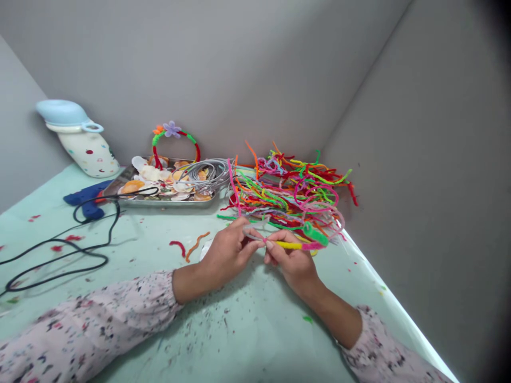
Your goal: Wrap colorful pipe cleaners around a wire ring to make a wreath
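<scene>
A grey wire wrapped in yellow, pink and green pipe cleaner (288,245) runs between my hands above the table, its green end curling back at the right. My left hand (229,250) is closed on the bare grey part of this wire. At the edge of the wrapping, my right hand (293,260) pinches a small pink bit with thumb and fingers; the fingertips of both hands almost meet there. Just behind the hands lies a heap of many-coloured pipe cleaners (275,191). A short orange piece (196,246) and a short red piece (178,248) lie left of my left hand.
Behind, a metal tray (167,204) holds shells, a coil of grey wire (209,173) and a pipe-cleaner hoop with flowers (156,143). Left of it are a blue glue gun (90,197), its black cord (106,255) and a white bottle (85,151). Grey walls enclose the table.
</scene>
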Available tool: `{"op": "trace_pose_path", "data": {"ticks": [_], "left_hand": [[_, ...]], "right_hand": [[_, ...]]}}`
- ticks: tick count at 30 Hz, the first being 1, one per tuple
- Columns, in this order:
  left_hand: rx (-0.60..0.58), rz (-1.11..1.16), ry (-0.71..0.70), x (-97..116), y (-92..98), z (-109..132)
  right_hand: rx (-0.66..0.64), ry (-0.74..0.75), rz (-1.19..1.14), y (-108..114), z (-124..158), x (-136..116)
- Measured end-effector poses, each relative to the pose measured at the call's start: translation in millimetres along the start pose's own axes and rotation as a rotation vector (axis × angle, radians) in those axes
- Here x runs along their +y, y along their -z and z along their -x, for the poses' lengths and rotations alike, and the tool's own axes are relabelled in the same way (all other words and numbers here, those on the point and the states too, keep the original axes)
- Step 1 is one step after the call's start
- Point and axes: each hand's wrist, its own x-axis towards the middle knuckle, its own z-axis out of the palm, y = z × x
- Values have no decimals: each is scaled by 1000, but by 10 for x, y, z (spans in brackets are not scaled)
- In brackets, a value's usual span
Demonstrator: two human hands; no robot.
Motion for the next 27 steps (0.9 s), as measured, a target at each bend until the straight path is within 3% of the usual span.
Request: {"op": "trace_pose_path", "data": {"ticks": [6,16,22,27], "left_hand": [[47,71,5,-9,-18,-10],[40,66,32,48,25,-44],[46,135,79,-29,-21,-30],[48,125,47,-35,-20,-31]], "right_hand": [[49,123,72,-17,27,73],[81,185,171,-30,80,20],[118,384,445,-20,89,-8],[134,549,525,-21,80,13]]}}
